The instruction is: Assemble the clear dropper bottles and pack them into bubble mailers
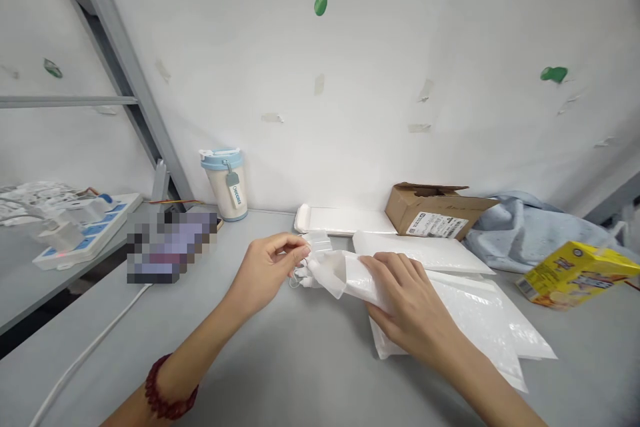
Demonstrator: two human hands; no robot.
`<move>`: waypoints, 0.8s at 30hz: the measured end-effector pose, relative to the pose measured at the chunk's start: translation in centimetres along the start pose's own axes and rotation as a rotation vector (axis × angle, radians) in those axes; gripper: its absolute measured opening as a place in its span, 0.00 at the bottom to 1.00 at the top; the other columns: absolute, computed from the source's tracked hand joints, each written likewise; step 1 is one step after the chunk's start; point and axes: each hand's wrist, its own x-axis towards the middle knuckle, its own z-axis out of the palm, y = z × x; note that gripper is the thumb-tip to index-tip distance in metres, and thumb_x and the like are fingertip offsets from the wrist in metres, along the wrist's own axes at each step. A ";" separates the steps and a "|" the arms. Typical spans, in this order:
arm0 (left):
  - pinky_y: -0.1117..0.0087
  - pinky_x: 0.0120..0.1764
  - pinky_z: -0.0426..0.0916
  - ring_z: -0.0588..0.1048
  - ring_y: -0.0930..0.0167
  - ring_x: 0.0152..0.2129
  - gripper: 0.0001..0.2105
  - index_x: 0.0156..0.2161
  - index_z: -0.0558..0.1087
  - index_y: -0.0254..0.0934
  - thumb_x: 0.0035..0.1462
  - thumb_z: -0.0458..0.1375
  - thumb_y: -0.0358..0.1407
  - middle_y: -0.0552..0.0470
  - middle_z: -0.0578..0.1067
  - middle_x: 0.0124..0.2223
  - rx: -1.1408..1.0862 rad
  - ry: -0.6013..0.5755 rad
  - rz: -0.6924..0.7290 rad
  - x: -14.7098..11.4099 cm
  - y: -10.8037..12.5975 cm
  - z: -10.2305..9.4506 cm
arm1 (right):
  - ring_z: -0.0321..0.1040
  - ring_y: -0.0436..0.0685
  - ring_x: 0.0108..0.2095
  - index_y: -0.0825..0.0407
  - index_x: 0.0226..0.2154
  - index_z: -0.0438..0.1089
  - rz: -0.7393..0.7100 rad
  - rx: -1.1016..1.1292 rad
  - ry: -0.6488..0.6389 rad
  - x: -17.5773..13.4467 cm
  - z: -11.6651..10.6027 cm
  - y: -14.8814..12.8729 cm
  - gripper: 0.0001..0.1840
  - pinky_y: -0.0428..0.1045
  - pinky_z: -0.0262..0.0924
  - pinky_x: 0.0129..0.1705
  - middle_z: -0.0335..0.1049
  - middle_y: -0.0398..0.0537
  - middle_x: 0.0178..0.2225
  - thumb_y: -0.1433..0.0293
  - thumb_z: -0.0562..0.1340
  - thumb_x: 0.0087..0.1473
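Observation:
My right hand (407, 300) is wrapped round a white bubble mailer (357, 275), whose gaping mouth points left. At that mouth, my left hand (267, 270) has thumb and forefinger pinched together on a bunch of small white pieces (310, 277) with a thin loop; their exact kind is hard to make out. A clear plastic piece (319, 240) shows just behind the fingertips. Under and beside my right hand lie several more white bubble mailers (475, 320), spread flat on the grey table (300, 367). A dark red bead bracelet (167, 390) circles my left wrist.
Behind the mailers are an open cardboard box (435, 210) and a white flat box (345, 219). A yellow carton (575, 273) and blue cloth (535, 227) lie right. Left are a tumbler (227, 187), a blurred-out phone (173, 247), its white cable (95, 347) and a power strip (90, 240).

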 end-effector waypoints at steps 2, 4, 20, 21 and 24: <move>0.76 0.25 0.63 0.65 0.76 0.19 0.09 0.29 0.74 0.37 0.51 0.57 0.40 0.56 0.69 0.23 0.004 0.069 -0.016 0.1 0.2 -0.3 | 0.58 0.63 0.41 0.53 0.49 0.59 -0.004 -0.004 -0.005 0.0 0.0 -0.1 0.24 0.55 0.54 0.40 0.63 0.56 0.43 0.75 0.56 0.47; 0.75 0.25 0.63 0.65 0.76 0.19 0.08 0.29 0.74 0.37 0.50 0.57 0.40 0.56 0.70 0.23 0.012 0.112 -0.027 0.1 0.4 -0.7 | 0.58 0.63 0.41 0.53 0.49 0.59 -0.004 -0.007 -0.001 -0.1 0.0 -0.1 0.24 0.55 0.54 0.40 0.63 0.56 0.43 0.75 0.57 0.47; 0.72 0.29 0.63 0.68 0.70 0.27 0.09 0.29 0.78 0.40 0.50 0.57 0.41 0.52 0.73 0.29 0.028 0.123 0.036 -0.5 -0.6 1.3 | 0.59 0.62 0.40 0.51 0.49 0.60 -0.017 0.024 0.045 -0.1 0.2 -0.7 0.24 0.56 0.54 0.41 0.64 0.55 0.43 0.76 0.55 0.47; 0.72 0.29 0.62 0.69 0.70 0.27 0.09 0.29 0.78 0.40 0.50 0.57 0.40 0.52 0.74 0.29 0.034 0.119 0.024 -0.5 -0.6 1.3 | 0.59 0.62 0.40 0.51 0.48 0.60 -0.016 0.022 0.046 -0.1 0.2 -0.8 0.23 0.56 0.54 0.41 0.64 0.55 0.42 0.76 0.55 0.46; 0.72 0.29 0.62 0.68 0.70 0.26 0.09 0.29 0.78 0.40 0.50 0.57 0.40 0.52 0.76 0.30 0.077 0.037 0.018 -0.9 -0.4 1.9 | 0.58 0.62 0.40 0.52 0.48 0.60 -0.010 0.027 0.037 0.0 0.2 -1.0 0.24 0.56 0.54 0.41 0.64 0.55 0.42 0.76 0.55 0.45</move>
